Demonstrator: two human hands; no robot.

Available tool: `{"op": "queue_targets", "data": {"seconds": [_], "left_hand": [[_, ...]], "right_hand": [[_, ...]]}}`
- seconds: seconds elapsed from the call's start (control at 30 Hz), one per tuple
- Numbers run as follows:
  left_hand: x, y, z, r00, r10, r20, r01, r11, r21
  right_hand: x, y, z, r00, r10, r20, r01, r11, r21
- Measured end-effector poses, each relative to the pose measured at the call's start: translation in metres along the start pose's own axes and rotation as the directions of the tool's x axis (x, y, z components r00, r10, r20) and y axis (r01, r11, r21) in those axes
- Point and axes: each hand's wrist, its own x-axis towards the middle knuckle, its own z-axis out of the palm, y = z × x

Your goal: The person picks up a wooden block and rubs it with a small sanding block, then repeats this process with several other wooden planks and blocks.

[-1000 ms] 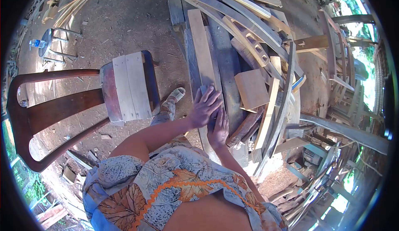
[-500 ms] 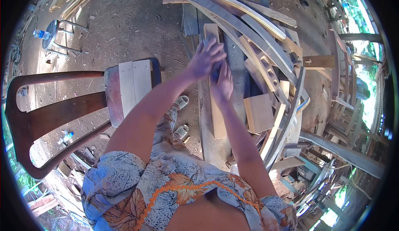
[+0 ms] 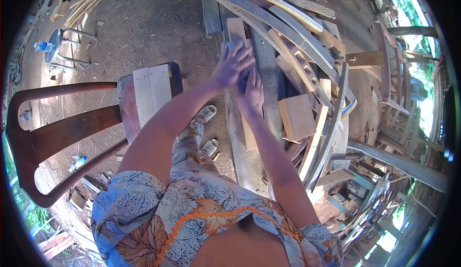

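Both arms reach forward over a pale wooden board point(image 3: 248, 136) that lies lengthwise on a rough grey workbench point(image 3: 242, 163). My left hand point(image 3: 234, 66) rests over the board's far half, its fingers bent around a dark object point(image 3: 244, 78) mostly hidden under both hands. Just behind it and to the right, my right hand point(image 3: 252, 95) presses against the same dark object with fingers pointing forward. What kind of tool it is cannot be made out. The board's far end point(image 3: 235, 25) shows beyond my left hand.
Right of the board lie a square wooden block point(image 3: 297, 117), a slotted wood piece point(image 3: 298, 61) and long curved timbers point(image 3: 261, 14). On the left stands a dark wooden chair point(image 3: 72, 123) with two pale boards point(image 3: 148, 89) on its seat. A stool point(image 3: 55, 46) holds a plastic bottle point(image 3: 43, 46).
The view has shifted slightly, moving the scene left and up. Along the board, both hands have slid a little toward my body with the dark object.
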Motion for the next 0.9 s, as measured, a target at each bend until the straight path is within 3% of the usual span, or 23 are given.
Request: {"op": "queue_targets", "data": {"seconds": [0.07, 0.27, 0.47, 0.7, 0.83, 0.9], "left_hand": [[-0.033, 0.04, 0.002, 0.999, -0.033, 0.022, 0.036, 0.991, -0.129], [-0.124, 0.149, 0.004, 0.997, -0.071, 0.031, 0.077, 0.961, -0.267], [-0.134, 0.158, -0.001, 0.993, -0.074, 0.094, 0.101, 0.943, -0.318], [-0.079, 0.092, -0.001, 0.99, -0.081, 0.118, 0.114, 0.946, -0.302], [-0.011, 0.008, 0.001, 0.998, -0.044, 0.048, 0.047, 0.997, -0.064], [0.023, -0.024, -0.01, 0.996, -0.082, 0.041, 0.083, 0.996, -0.032]], "right_hand": [[-0.051, 0.005, -0.02, 0.999, -0.03, -0.012, 0.03, 0.999, 0.011], [-0.185, 0.024, -0.067, 0.998, -0.038, 0.059, 0.038, 0.999, -0.015], [-0.206, 0.031, -0.064, 0.996, -0.033, 0.088, 0.037, 0.998, -0.042], [-0.125, 0.025, -0.039, 0.995, -0.079, 0.055, 0.079, 0.997, 0.001], [-0.008, -0.002, -0.014, 0.997, -0.053, 0.053, 0.05, 0.996, 0.068], [0.043, -0.01, 0.002, 0.997, -0.024, 0.068, 0.019, 0.998, 0.064]]}}
